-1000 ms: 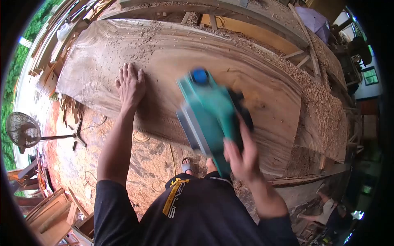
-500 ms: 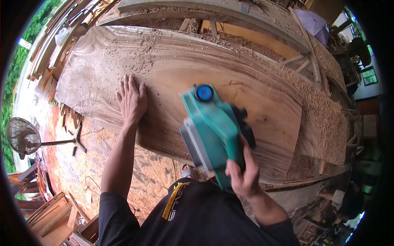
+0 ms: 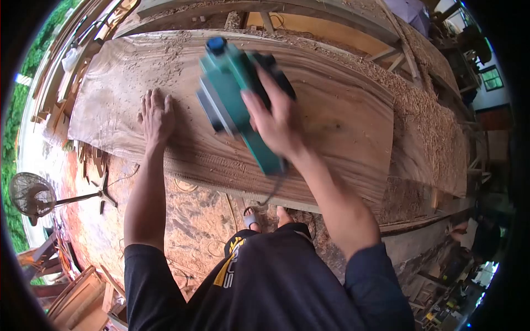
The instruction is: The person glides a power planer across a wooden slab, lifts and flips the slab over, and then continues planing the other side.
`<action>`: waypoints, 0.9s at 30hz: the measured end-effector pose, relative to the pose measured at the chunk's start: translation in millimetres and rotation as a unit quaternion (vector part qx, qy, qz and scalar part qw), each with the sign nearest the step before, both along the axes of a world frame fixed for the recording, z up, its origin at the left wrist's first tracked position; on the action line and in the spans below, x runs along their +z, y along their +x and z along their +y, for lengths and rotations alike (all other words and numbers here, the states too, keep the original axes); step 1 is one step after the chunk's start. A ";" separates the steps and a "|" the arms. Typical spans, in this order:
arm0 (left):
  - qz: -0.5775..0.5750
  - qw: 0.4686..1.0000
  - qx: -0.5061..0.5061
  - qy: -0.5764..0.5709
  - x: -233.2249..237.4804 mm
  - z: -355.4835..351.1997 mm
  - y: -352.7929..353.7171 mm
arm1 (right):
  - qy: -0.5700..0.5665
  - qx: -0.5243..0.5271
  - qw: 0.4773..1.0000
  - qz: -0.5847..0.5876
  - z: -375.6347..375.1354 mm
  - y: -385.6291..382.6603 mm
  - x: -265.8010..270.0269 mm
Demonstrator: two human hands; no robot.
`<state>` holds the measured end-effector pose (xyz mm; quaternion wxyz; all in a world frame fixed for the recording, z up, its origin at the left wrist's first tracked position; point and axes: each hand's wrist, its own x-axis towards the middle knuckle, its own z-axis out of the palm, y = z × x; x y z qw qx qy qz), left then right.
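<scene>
A green electric planer (image 3: 223,85) with a blue front knob rests over the middle of a wide wooden slab (image 3: 342,149). Wrapped round its rear handle is my right hand (image 3: 276,118). The planer's cord hangs from its back end toward the slab's near edge. My left hand (image 3: 157,118) lies flat on the left part of the slab, fingers stretched away from me. Wood shavings are scattered on the slab beyond that hand, and the grain shows dark wavy bands.
Heaps of shavings (image 3: 425,143) cover another board at the right. A standing fan (image 3: 33,194) is on the left, beside stacked lumber (image 3: 61,77). Timber beams (image 3: 309,16) run along the far side. Cords lie on the dusty floor (image 3: 199,220) near my feet.
My right hand has pushed the planer forward and to the left across the slab, away from my body. My left hand keeps its flat place on the wood. The view has shifted slightly.
</scene>
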<state>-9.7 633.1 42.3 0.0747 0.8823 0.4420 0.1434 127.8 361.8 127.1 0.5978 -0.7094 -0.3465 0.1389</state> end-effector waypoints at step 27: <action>0.041 0.999 0.009 -0.025 0.7 -34.0 25.1 | -0.051 -0.049 0.997 0.031 -18.0 16.6 24.0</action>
